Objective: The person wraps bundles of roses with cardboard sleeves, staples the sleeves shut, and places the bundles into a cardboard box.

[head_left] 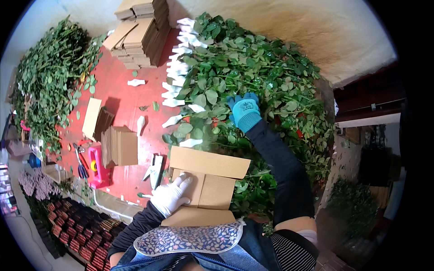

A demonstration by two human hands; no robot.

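Note:
My left hand, in a white glove, grips the left side of an unfolded cardboard box in front of me, thumb and fingers apart over its edge. The box has its flaps raised and lies partly on leaves. Farther off to the right, my right hand, in a teal-blue glove, reaches over a wide pile of leafy flower stems. Its fingers are spread and point down among the leaves; their tips are partly hidden. White sleeves cover the stems' heads along the pile's left edge.
A red table carries stacked flat cardboard, folded cartons, a pink tape dispenser, red-handled pruners and a stapler-like metal tool. More leafy stems are heaped at left. A wall stands behind.

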